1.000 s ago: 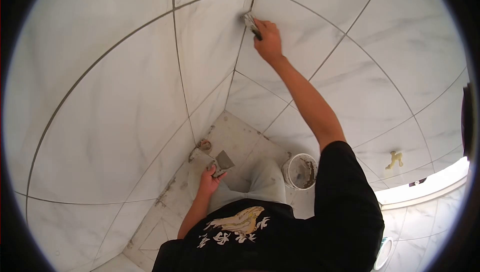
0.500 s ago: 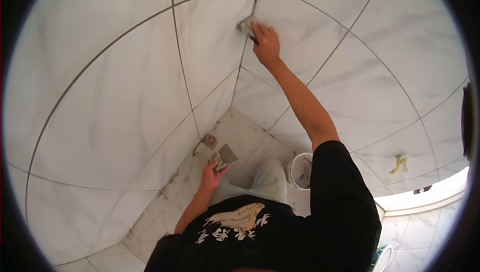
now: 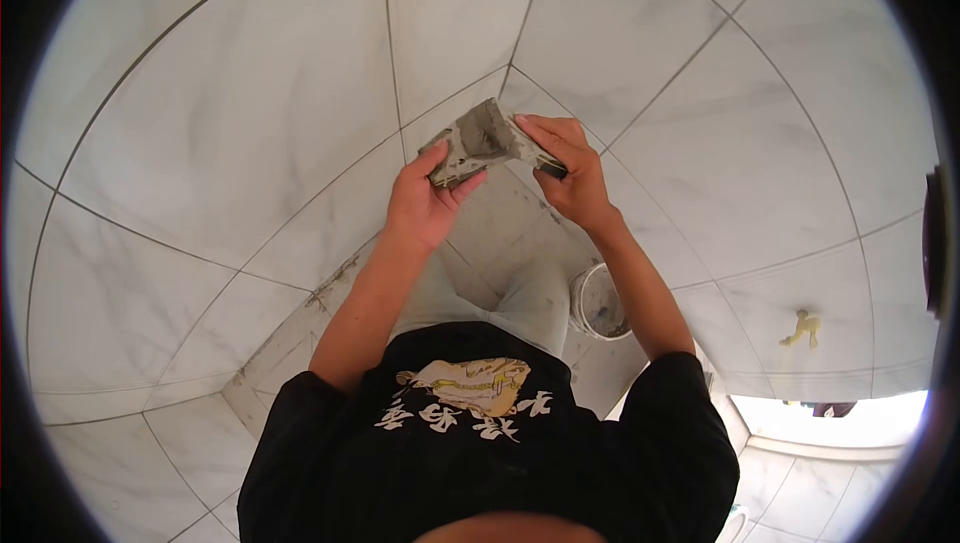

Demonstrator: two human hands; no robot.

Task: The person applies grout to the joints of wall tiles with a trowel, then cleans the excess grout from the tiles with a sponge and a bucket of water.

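Note:
My left hand [image 3: 422,201] is closed around a flat, paste-smeared scraper [image 3: 447,165], thumb on top and fingers beneath. A mound of wet grey grout [image 3: 484,131] covers its far end. In my right hand [image 3: 574,171] is a putty knife [image 3: 525,146] with a pale, smeared blade and a dark handle end. The index finger lies along it. Its blade meets the right edge of the grout on the left-hand scraper. Both tools are held in front of the tiled corner, above my knees.
White marbled wall tiles [image 3: 240,113] with dark joints meet in a corner ahead. A white bucket [image 3: 600,305], dirty inside, stands on the floor by my right leg. A yellowish tap [image 3: 803,329] sticks out of the right wall. A bright opening [image 3: 840,423] lies at lower right.
My right hand has come down from the wall corner joint with the putty knife. My left hand has risen with the scraper, and the two tools now meet.

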